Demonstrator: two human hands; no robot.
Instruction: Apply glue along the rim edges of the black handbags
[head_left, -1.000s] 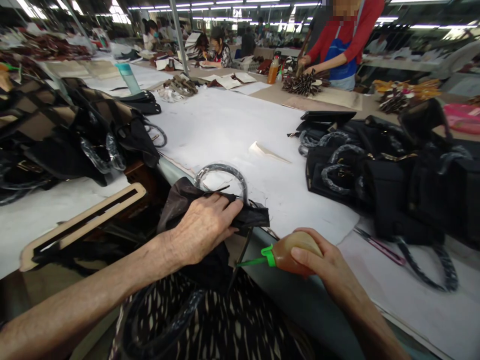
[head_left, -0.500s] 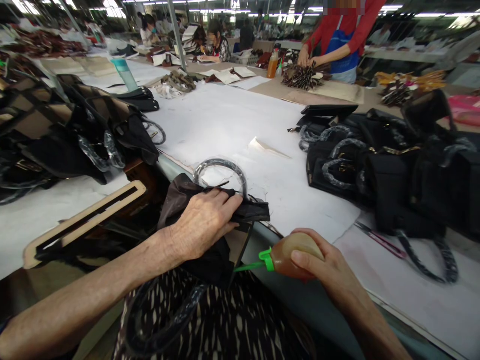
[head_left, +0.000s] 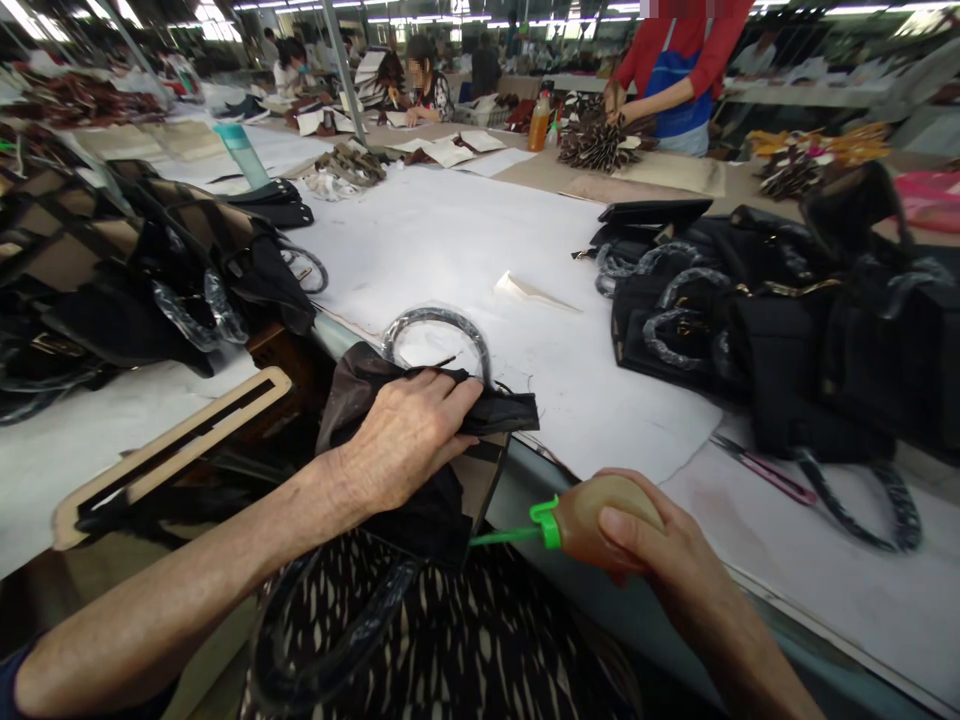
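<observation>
My left hand (head_left: 409,440) is closed on the upper edge of a black handbag (head_left: 439,515) that rests at my lap against the table edge. One plastic-wrapped handle (head_left: 442,315) of the bag arches up behind my fingers; the other handle (head_left: 330,650) hangs down in front. In my right hand (head_left: 652,530) is a squeeze bottle (head_left: 592,520) of amber liquid, lying on its side. Its thin green nozzle (head_left: 502,537) points left, with the tip at the lower right edge of the bag. Whether the tip touches the bag I cannot tell.
Black handbags are heaped on the right (head_left: 817,350) and left (head_left: 135,260). Pink-handled tweezers (head_left: 772,473) lie at the right. A beige slotted frame (head_left: 180,450) sits on the left. Across the white-covered table (head_left: 420,230), a person in a red top (head_left: 675,80) handles strips.
The bottle in my right hand has shifted slightly to the right, its nozzle still near the bag's edge. My left hand stays on the bag. The view has shifted slightly.
</observation>
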